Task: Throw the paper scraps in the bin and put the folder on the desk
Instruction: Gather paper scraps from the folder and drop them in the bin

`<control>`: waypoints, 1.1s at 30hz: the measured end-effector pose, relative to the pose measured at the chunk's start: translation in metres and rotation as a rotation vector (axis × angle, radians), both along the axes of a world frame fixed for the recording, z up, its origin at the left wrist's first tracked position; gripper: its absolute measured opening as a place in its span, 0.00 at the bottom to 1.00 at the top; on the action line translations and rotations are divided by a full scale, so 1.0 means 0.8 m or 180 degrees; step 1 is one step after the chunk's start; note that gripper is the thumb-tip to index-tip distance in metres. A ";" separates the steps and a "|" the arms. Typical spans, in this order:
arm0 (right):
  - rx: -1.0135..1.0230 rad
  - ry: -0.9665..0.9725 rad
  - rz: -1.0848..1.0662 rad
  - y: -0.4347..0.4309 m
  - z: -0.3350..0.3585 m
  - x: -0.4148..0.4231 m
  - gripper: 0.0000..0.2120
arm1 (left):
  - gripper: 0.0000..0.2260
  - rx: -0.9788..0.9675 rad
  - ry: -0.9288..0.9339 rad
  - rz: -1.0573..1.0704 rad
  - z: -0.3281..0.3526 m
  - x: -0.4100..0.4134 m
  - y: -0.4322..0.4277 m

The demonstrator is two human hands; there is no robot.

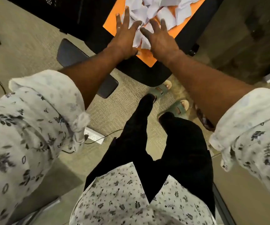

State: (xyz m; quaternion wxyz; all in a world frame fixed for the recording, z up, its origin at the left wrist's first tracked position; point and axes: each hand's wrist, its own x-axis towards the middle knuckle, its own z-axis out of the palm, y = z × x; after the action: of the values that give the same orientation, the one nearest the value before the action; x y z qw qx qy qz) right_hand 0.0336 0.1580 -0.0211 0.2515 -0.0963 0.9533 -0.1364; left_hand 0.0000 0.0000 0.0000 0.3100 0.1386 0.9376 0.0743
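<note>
Near the top centre of the frame, a flat orange card folder (148,58) lies on the black seat of an office chair (140,75), heaped with torn white paper scraps (160,12). The left hand (124,36) and right hand (160,38) rest on the heap's near edge, fingers spread and gripping nothing. The gathering step seems under way; next the hands likely must close round the scraps. Beige carpet (127,108) covers the floor; a white power strip (93,135) lies lower left. No bin or desk shows clearly.
</note>
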 end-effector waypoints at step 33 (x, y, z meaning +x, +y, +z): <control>-0.0354 0.0213 -0.0482 -0.007 -0.032 0.017 0.14 | 0.10 0.0497 0.0686 0.0597 -0.029 -0.001 -0.027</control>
State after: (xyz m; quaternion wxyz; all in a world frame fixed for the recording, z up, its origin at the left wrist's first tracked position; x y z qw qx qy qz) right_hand 0.0476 0.1527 -0.0469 0.2028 -0.0423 0.9567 -0.2045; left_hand -0.0005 -0.0216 -0.0234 0.1877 0.0813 0.9656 0.1603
